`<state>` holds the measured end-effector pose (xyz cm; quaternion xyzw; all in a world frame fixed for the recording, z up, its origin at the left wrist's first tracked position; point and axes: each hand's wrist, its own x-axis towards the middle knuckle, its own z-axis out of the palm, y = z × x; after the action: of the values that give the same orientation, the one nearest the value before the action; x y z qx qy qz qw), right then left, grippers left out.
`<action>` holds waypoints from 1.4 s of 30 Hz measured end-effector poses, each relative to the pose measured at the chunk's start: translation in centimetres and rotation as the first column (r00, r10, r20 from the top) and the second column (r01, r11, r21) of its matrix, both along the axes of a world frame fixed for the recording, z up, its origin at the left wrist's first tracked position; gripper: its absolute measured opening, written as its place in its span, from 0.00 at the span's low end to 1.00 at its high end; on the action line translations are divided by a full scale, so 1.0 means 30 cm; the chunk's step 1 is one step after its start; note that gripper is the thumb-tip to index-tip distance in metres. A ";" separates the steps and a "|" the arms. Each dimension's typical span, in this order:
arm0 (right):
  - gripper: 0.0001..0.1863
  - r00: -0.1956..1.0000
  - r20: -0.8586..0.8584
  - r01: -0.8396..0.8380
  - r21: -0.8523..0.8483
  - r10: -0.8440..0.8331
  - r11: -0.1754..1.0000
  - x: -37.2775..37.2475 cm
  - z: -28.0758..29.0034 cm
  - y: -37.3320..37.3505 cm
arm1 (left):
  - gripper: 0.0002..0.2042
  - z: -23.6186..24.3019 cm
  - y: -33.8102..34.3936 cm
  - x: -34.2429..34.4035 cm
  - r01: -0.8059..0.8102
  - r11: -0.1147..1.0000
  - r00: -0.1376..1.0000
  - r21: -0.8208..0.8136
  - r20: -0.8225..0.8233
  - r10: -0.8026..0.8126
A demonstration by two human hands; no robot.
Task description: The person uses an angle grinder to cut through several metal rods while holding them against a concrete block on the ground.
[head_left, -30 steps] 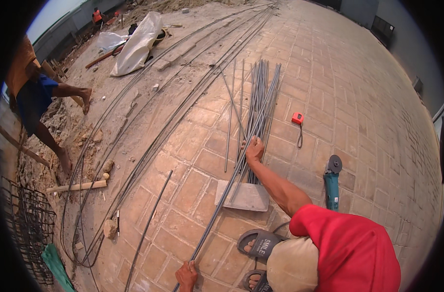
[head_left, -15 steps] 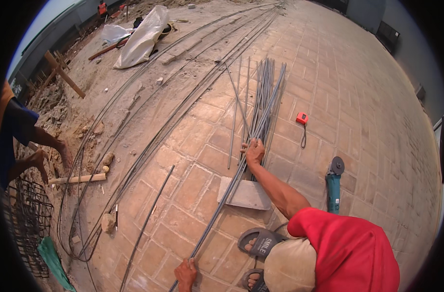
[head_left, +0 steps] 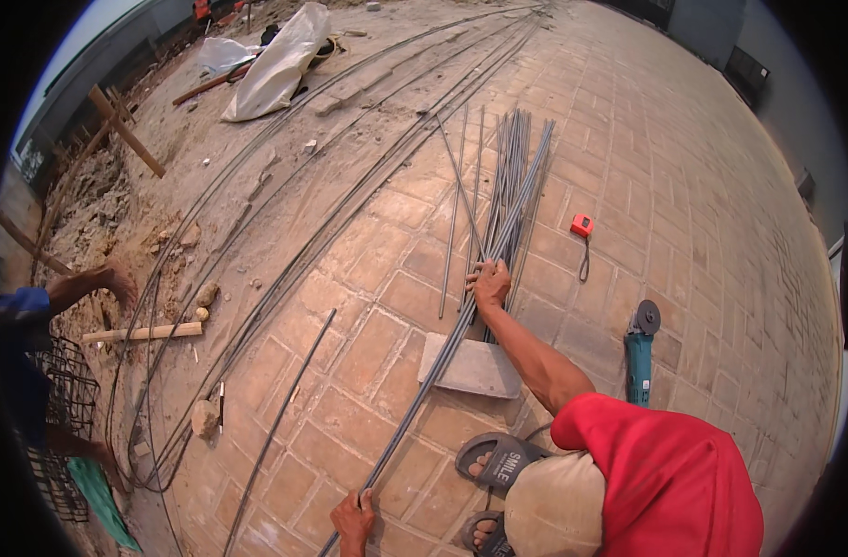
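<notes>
My right hand [head_left: 490, 284] closes round thin steel rods near the lower end of the bundle [head_left: 514, 162] that fans out beyond it. Several of these rods [head_left: 413, 408] run toward me across a grey concrete block [head_left: 484, 371] to my left hand [head_left: 352, 522] at the bottom edge. That hand is closed round them too. My red-sleeved right arm [head_left: 531, 353] reaches past my sandalled feet [head_left: 498, 461]. Right of the bundle lie a red tape measure [head_left: 582, 226] with a dark strap and a teal angle grinder [head_left: 639, 367] with a disc.
A single rod [head_left: 280, 422] lies on the paving to the left. Long bent rods [head_left: 350, 200] sweep across the sandy ground beyond. At far left are another person's hand [head_left: 116, 282], a timber piece [head_left: 141, 332] and a wire cage [head_left: 66, 371]. A white sack [head_left: 275, 70] lies far off.
The person at far left has bent lower and shifted, with one arm now reaching down near the green cloth. My hands keep almost the same places on the rods; the view has shifted slightly.
</notes>
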<state>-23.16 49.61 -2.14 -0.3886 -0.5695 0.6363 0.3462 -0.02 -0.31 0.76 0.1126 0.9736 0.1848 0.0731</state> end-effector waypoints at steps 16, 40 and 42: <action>0.14 0.997 0.074 -0.036 0.049 0.032 0.998 0.007 -0.010 0.007 | 0.18 -0.032 -0.016 0.004 0.013 1.000 0.997 -0.019 -0.075 -0.014; 0.15 0.997 0.067 -0.028 0.074 0.023 0.997 0.026 -0.008 -0.002 | 0.17 -0.034 -0.010 0.007 0.023 0.999 0.998 -0.024 -0.064 -0.024; 0.15 0.998 0.057 -0.033 0.064 0.029 0.997 0.025 -0.010 -0.001 | 0.17 -0.025 -0.005 0.007 0.017 1.000 0.998 -0.011 -0.055 -0.018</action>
<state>-22.40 49.57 -2.44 -0.3860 -0.6051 0.6117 0.3326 0.19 -0.46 0.01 0.1258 0.9751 0.1759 0.0486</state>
